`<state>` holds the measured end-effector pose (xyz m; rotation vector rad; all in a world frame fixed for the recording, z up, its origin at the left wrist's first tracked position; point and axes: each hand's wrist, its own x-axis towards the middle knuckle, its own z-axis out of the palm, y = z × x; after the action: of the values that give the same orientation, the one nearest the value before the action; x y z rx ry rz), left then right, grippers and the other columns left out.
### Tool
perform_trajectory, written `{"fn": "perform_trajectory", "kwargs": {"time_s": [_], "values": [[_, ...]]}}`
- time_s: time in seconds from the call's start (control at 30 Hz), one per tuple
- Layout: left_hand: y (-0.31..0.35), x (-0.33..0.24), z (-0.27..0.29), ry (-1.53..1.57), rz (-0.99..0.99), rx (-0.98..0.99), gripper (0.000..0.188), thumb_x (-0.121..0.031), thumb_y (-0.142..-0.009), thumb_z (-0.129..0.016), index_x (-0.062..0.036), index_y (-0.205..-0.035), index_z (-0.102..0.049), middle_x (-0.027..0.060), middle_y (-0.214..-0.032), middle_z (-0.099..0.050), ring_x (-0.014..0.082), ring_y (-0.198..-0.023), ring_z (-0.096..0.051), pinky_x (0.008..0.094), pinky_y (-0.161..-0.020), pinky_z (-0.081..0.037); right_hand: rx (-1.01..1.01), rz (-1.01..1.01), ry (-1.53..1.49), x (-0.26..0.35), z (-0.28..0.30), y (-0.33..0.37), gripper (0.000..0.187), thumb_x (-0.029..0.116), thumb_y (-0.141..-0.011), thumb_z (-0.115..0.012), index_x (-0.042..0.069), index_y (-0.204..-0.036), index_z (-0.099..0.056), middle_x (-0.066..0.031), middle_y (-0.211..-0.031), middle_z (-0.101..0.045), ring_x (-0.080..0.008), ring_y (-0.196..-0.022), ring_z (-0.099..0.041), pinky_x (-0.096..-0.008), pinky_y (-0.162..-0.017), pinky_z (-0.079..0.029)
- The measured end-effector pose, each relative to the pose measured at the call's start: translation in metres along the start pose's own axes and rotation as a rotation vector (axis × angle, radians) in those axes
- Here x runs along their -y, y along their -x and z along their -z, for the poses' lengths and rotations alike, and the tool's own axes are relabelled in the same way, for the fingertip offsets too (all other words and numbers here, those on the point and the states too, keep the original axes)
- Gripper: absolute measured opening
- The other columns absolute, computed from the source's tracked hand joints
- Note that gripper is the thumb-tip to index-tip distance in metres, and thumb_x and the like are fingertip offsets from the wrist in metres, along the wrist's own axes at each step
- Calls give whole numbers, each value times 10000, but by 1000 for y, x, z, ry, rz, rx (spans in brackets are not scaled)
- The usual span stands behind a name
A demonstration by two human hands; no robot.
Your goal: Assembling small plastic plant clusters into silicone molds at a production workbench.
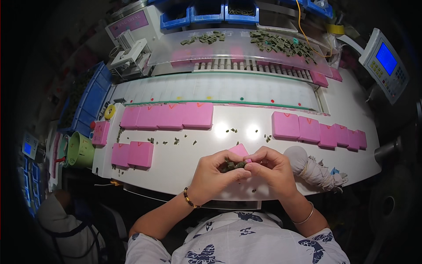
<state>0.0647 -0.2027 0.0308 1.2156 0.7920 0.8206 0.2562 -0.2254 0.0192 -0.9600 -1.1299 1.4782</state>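
Note:
My left hand [215, 170] is closed around several small dark green pieces [230, 166], which show between its thumb and fingers. Thumb and forefinger of my right hand [273, 169] pinch a small pink piece [248, 161] against the end of those green pieces. The two hands meet just above the table's near edge. Right behind the fingertips lies a pink block [238, 150], partly covered by my hands. Loose dark green bits [233, 130] are scattered on the white table [184, 154] beyond.
Pink blocks stand in a left row [167, 116], a left pair [140, 154] and a right row [307, 129]. A bundled cloth [318, 169] lies right of my hand. Behind are a glass-edged conveyor bed [211, 88], a clear sheet with green pieces [281, 44], blue bins [206, 17] and a control panel [387, 64].

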Motion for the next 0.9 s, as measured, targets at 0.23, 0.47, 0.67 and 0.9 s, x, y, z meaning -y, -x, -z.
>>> {"fn": "perform_trajectory", "kwargs": {"time_s": [0.23, 0.47, 0.67, 0.9], "values": [[1, 0, -2, 134, -8, -33, 136, -11, -881, -702, 30, -1004, -663, 100, -887, -721, 110, -755, -682, 243, -701, -573, -43, 12, -63, 6, -7, 5, 135, 29, -920, -649, -7, -1048, -630, -55, -952, -669, -100, -859, -649, -242, -776, -538], [0, -6, 10, 94, 45, -103, 126, 23, -859, -712, 30, -969, -652, 117, -859, -707, 145, -718, -700, 261, -655, -587, -401, 213, -219, 4, 26, -2, 153, 119, -975, -602, 8, -1079, -592, -40, -895, -624, -103, -807, -605, -242, -701, -514], [-2, -10, 3, -241, 8, -131, 209, -19, -824, -753, 19, -987, -628, 93, -836, -713, 121, -735, -689, 232, -668, -550, -206, -19, -475, 32, 18, -9, 225, 163, -1002, -559, 3, -1159, -543, -61, -957, -602, -138, -809, -615, -252, -698, -527], [-7, -5, -3, -717, -321, -125, 439, -39, -783, -768, -27, -1140, -512, 125, -838, -707, 195, -779, -722, 272, -689, -557, 81, -25, 76, 19, -15, -13, 182, 75, -906, -679, 9, -1064, -618, -45, -961, -607, -109, -761, -582, -225, -695, -473]]}}
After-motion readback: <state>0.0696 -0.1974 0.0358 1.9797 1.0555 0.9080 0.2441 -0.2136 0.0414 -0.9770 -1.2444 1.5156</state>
